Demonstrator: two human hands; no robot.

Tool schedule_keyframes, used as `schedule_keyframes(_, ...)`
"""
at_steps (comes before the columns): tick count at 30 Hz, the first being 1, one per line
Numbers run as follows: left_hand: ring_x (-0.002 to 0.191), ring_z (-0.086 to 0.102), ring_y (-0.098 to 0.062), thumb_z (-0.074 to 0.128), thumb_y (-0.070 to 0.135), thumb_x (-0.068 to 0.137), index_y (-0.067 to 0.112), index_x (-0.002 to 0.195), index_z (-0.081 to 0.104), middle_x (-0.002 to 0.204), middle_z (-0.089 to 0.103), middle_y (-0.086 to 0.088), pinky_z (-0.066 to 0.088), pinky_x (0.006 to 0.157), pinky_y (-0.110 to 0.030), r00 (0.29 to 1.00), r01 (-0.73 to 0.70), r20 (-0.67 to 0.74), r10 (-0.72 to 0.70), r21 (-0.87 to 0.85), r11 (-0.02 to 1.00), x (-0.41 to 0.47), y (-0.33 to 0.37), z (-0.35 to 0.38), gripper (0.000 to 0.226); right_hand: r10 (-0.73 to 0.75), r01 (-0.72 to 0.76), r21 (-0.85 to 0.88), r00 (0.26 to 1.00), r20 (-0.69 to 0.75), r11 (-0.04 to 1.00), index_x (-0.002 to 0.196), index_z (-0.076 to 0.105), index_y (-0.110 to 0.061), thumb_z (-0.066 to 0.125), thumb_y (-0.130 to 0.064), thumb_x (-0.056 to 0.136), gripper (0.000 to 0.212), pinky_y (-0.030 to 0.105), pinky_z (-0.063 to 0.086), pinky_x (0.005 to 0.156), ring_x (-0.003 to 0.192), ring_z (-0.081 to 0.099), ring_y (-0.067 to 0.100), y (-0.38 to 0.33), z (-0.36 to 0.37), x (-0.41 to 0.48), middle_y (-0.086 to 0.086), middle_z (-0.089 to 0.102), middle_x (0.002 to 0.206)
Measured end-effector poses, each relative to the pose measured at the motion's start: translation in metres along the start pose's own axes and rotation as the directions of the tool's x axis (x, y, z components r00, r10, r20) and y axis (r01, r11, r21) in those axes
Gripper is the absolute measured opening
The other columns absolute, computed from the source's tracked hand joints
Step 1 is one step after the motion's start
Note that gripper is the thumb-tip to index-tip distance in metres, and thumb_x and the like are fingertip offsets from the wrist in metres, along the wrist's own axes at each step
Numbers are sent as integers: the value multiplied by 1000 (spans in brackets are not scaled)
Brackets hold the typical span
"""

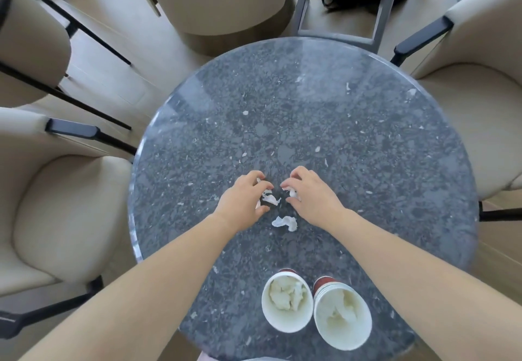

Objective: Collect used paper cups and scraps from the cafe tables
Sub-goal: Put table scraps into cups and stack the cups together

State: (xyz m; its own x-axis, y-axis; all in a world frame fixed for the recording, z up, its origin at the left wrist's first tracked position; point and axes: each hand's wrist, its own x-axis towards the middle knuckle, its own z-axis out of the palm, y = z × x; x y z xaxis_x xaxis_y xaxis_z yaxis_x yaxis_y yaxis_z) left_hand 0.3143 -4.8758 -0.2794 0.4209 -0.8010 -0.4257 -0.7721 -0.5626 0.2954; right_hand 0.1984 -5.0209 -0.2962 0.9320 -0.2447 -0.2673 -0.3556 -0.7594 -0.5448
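The left grip (243, 199) curled its fingers and thumb round a torn paper scrap (269, 199) near the middle of the round speckled surface (310, 106). The right grip (313, 197), just beside it, pinched a second scrap (293, 193) under bent fingers. A third scrap (285, 222) lay loose between the wrists, touching neither. Near the front edge, side by side, stood the left cup (287, 301) and the right cup (341, 315), both stuffed with crumpled paper. Cream armchairs (70, 213) ringed the surface.
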Motion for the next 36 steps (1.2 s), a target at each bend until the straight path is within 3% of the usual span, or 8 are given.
schedule_keyframes(4, 124, 36, -22, 59, 30, 86, 27, 127, 42, 139, 29, 2, 47, 86, -41, 999, 41, 0, -41, 88, 995, -4, 0, -1, 45, 41, -43, 36, 997, 65, 998, 106, 57, -16, 58, -19, 87, 19, 26, 40, 72, 84, 53, 21, -3, -3, -3, 3, 46, 110)
schedule_keyframes(8, 125, 33, -22, 64, 31, 83, 27, 130, 38, 140, 27, 2, 50, 86, -42, 995, 100, 0, -100, 22, 995, -12, -7, -3, 54, 33, -37, 74, 998, 52, 997, 108, 54, -19, 60, -24, 85, 24, 28, 42, 72, 80, 53, 19, -15, -2, -4, 0, 48, 106)
schedule_keyframes(13, 125, 34, -22, 67, 34, 81, 23, 137, 28, 142, 25, 1, 49, 89, -39, 989, 142, -33, -143, -23, 990, -25, -19, -1, 69, -14, 11, 48, 998, 57, 999, 124, 46, -23, 67, -32, 79, 51, 36, 47, 83, 101, 48, 17, -31, 8, 1, -2, 45, 113)
schedule_keyframes(16, 123, 36, -23, 66, 32, 82, 21, 134, 33, 138, 29, -1, 47, 92, -37, 988, 147, -50, -150, -53, 988, -28, -25, 1, 63, -39, 44, -36, 992, 117, 998, 132, 40, -22, 68, -29, 79, 60, 36, 45, 89, 109, 40, 19, -35, 12, 4, -2, 38, 124)
schedule_keyframes(19, 117, 41, -23, 64, 28, 85, 20, 128, 42, 133, 33, -2, 45, 94, -37, 992, 119, -35, -123, -105, 987, -28, -25, 3, 49, -45, 54, -59, 989, 143, 997, 119, 52, -18, 64, -21, 84, 38, 32, 41, 89, 103, 44, 23, -37, 12, 4, 3, 40, 119)
schedule_keyframes(22, 114, 45, -23, 62, 27, 86, 19, 122, 48, 130, 35, -2, 45, 93, -36, 997, 74, -21, -78, -130, 989, -28, -22, 6, 39, -3, 10, -50, 990, 142, 999, 104, 59, -14, 58, -20, 88, 17, 21, 35, 75, 91, 49, 21, -33, 7, -1, 5, 45, 109)
schedule_keyframes(31, 117, 39, -19, 59, 39, 86, 22, 120, 46, 128, 37, 1, 48, 86, -32, 995, 52, -83, -59, -81, 995, -25, -7, 10, 40, 94, -91, 90, 995, -26, 992, 91, 61, -17, 60, -25, 87, 9, 21, 37, 70, 85, 52, 15, -16, -3, -25, -3, 50, 100)
schedule_keyframes(36, 116, 40, -22, 59, 20, 88, 19, 120, 50, 126, 41, -1, 44, 93, -33, 994, 70, -71, -82, -156, 985, -19, -2, 11, 33, 37, -42, 80, 998, 53, 996, 113, 55, -26, 66, -34, 79, 37, 22, 38, 73, 98, 49, 13, -9, -1, -33, -8, 46, 115)
